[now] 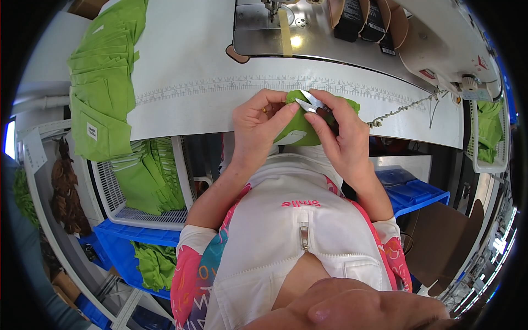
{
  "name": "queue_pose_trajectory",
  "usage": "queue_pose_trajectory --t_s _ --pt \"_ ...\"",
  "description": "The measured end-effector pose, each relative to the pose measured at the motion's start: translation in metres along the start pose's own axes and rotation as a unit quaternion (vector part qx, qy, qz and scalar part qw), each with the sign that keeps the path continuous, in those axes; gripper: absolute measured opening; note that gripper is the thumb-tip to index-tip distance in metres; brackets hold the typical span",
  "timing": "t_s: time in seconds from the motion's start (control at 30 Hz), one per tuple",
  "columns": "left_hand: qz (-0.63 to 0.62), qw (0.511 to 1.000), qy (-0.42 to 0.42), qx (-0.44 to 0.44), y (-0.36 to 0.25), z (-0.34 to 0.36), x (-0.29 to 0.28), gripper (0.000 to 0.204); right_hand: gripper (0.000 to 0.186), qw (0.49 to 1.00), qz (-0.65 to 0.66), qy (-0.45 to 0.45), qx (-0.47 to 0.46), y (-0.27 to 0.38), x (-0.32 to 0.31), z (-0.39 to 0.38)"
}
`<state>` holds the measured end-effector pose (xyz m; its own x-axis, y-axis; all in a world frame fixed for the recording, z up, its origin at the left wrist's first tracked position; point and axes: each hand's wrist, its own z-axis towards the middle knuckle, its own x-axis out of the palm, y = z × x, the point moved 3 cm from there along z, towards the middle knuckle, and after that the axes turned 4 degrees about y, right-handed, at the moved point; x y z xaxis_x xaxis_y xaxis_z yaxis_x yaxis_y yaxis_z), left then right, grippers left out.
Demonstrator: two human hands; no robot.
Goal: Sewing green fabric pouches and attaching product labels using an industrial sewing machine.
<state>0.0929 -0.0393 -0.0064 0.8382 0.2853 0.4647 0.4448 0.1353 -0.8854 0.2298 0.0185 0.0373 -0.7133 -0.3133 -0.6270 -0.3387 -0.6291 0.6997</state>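
Note:
Just over the table's front edge, my left hand (257,124) pinches the upper edge of a green fabric piece (287,130) between thumb and fingers. A pale patch shows on the lower part of the cloth. My right hand (346,126) is closed round a small pair of thread snips (308,105), with fingers and thumb on either side. Its bright blades point left, spread apart, at the cloth's top edge close to my left thumb. The snips' rear part is mostly hidden in my right hand, and more of the cloth shows behind my right fingers.
A sewing machine (440,47) stands at the upper right, its metal bed (264,41) set in the white table (187,66). Overlapping green pieces (104,82) lie along the left. Below them are a white basket (113,187) and a blue crate (118,242), both holding green cloth.

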Motion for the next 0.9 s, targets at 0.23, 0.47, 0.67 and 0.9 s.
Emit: queue_pose_trajectory --t_s 0.23,0.47,0.67,0.9 --pt "0.000 1.000 -0.010 -0.009 -0.0018 -0.0007 0.0008 0.017 0.029 0.997 -0.067 0.003 -0.038 -0.0019 0.0032 -0.0002" --pt "-0.007 1.000 -0.002 0.000 0.0002 -0.0007 -0.0010 0.017 0.029 0.999 -0.013 0.013 -0.028 0.0020 0.0005 0.0001" --pt "-0.003 1.000 -0.001 0.003 -0.0015 0.0002 0.0009 0.014 0.029 1.000 -0.010 0.008 -0.027 0.0025 0.0000 0.0005" --pt "0.004 1.000 -0.005 0.005 -0.0015 0.0001 0.0015 0.013 0.030 0.999 -0.037 0.008 -0.028 0.0035 -0.0009 0.0004"
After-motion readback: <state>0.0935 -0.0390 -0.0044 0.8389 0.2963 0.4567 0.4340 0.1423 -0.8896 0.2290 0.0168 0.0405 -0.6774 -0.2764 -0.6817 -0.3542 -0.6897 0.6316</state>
